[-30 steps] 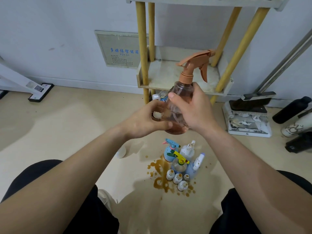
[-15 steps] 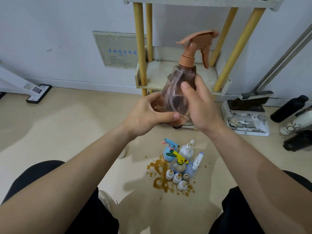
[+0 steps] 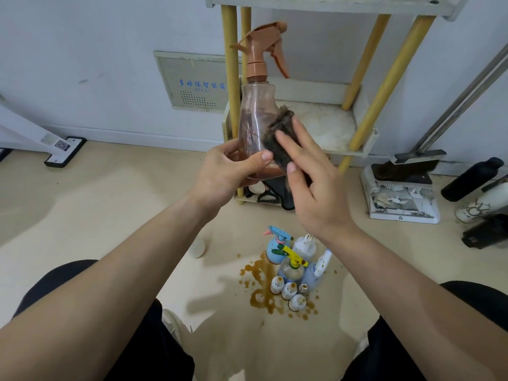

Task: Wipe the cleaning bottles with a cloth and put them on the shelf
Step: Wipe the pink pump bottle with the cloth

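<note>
Gripping the clear plastic spray bottle (image 3: 255, 114) low on its body with the left hand (image 3: 228, 171), fingers wrapped behind and thumb laid across the front, apparently to keep it steady against a sideways rub. Pressing a dark, frayed cloth pad (image 3: 277, 136) onto the bottle's right flank with the right hand (image 3: 316, 188), fingers almost straight over the pad and thumb pinning its lower edge: broad, flat contact, as suits wiping. Judged to be mid-wipe, with shelving yet to come. Held upright in the air, orange trigger head topmost, in front of the white shelf unit with yellow wooden posts (image 3: 324, 127) and not yet resting on it. Kept upright probably for the sake of the brownish liquid at the bottle's bottom. Close to the shelf, most likely to shorten the reach for putting away. Farther out and lower, on the beige floor between the knees, a huddle of small coloured spray bottles and white vials (image 3: 291, 268) standing in a brown spill (image 3: 261, 295), presumably awaiting the same treatment. Off to the right, against the wall, a white dustpan with a dark brush (image 3: 401, 196).
</note>
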Demonstrator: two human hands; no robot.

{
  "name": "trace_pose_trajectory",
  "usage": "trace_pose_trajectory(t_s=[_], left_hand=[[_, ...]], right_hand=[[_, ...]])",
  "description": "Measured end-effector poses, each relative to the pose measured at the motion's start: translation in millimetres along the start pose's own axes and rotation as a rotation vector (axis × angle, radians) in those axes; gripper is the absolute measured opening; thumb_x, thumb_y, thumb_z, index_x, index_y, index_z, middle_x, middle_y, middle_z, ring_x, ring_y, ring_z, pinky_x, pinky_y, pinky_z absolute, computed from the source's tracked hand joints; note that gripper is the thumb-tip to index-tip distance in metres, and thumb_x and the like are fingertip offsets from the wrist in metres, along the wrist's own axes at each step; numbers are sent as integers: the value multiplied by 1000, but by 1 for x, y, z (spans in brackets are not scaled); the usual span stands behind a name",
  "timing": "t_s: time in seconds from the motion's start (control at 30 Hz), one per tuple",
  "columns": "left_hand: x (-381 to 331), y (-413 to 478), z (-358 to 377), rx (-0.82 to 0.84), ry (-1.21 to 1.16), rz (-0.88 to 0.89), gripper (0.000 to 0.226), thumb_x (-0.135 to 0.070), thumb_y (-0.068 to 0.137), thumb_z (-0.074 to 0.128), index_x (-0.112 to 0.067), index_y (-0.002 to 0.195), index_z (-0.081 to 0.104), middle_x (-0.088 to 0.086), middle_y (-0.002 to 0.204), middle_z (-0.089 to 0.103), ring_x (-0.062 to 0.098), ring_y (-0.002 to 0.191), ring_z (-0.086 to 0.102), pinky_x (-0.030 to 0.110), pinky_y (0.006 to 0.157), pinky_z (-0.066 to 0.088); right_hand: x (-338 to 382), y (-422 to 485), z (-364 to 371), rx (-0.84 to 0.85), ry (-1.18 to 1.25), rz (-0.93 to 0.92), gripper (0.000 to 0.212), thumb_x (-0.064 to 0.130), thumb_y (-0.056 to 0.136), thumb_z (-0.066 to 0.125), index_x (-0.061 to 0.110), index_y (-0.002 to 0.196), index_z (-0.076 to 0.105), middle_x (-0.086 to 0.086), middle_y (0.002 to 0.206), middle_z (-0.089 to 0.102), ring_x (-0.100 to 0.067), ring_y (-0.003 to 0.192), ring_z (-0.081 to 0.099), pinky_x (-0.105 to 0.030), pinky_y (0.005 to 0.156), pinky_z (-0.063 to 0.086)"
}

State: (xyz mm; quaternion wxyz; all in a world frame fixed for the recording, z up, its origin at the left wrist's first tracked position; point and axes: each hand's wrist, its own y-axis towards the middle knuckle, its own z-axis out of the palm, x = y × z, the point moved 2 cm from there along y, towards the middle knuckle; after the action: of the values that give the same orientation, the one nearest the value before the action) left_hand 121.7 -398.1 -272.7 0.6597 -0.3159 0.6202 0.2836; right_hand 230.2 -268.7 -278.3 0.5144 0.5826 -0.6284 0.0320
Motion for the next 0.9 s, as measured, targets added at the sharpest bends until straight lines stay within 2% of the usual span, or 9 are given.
trace_pose_trajectory(t_s=[0.17, 0.33, 0.5, 0.6, 0.67, 0.7, 0.73, 0.83, 0.9], left_hand=[[-7, -4, 3, 15, -19, 9, 51, -29, 79, 76, -9, 125, 65, 8, 107, 78, 28, 96, 76, 47, 99, 56], [-3, -5, 6, 31, 19, 18, 46, -29, 83, 78, -9, 123, 65, 9, 105, 78, 28, 100, 75, 55, 103, 51], [-5, -4, 7, 16, 40, 57, 45, -29, 75, 78, -11, 115, 69, 2, 96, 79, 20, 92, 76, 38, 91, 60], [-6, -4, 8, 27, 33, 56, 31, -19, 85, 74, -10, 113, 67, 2, 88, 79, 19, 85, 77, 29, 84, 61], [-7, -4, 8, 20, 35, 55, 27, -17, 90, 72, -9, 115, 66, 4, 90, 79, 19, 85, 77, 28, 83, 60], [-7, -3, 8, 14, 37, 57, 30, -19, 91, 72, -9, 118, 66, 6, 93, 79, 21, 88, 77, 30, 84, 59], [-7, -4, 8, 4, 34, 57, 31, -19, 91, 72, -9, 120, 66, 7, 95, 79, 22, 89, 77, 31, 84, 59], [-4, -3, 7, -33, 8, 49, 31, -17, 91, 73, -9, 120, 67, 6, 98, 79, 23, 89, 77, 29, 80, 60], [-1, -3, 7, -57, 18, 52, 35, -20, 88, 77, -10, 121, 68, 8, 104, 78, 27, 95, 76, 41, 91, 59]], right_hand=[[-2, 7, -3, -11, -22, -19, 45, 1, 101, 54, 12, 144, 54, -10, 158, 40, -10, 146, 37, -18, 118, 29], [-16, 17, -8, -20, 285, 268, 46, 8, 104, 47, 17, 149, 48, 8, 146, 55, -3, 138, 47, -34, 117, 39], [-27, 16, 0, -32, 383, 430, 46, 17, 104, 38, 16, 149, 50, 1, 142, 61, -14, 135, 53, -46, 115, 42], [-23, 8, 4, -43, 320, 414, 48, 14, 106, 38, 19, 153, 44, 13, 145, 56, -4, 137, 49, -38, 118, 39], [-17, 5, 3, -73, 223, 352, 48, 9, 107, 42, 21, 153, 42, 37, 131, 54, 10, 128, 50, -24, 107, 46], [-13, 4, 3, -93, 174, 307, 49, 8, 106, 45, 22, 152, 43, 41, 127, 53, 14, 125, 49, -22, 101, 48], [-8, 3, 3, -112, 124, 253, 49, 6, 104, 47, 20, 152, 44, 34, 133, 54, 14, 127, 49, -15, 101, 45], [0, 3, 6, -113, -52, 68, 49, 5, 102, 50, 15, 150, 48, -6, 157, 44, -4, 143, 38, -13, 116, 28], [-1, 5, 8, -91, -118, 12, 48, 6, 103, 48, 16, 150, 48, -10, 159, 40, -11, 145, 38, -11, 116, 25]])
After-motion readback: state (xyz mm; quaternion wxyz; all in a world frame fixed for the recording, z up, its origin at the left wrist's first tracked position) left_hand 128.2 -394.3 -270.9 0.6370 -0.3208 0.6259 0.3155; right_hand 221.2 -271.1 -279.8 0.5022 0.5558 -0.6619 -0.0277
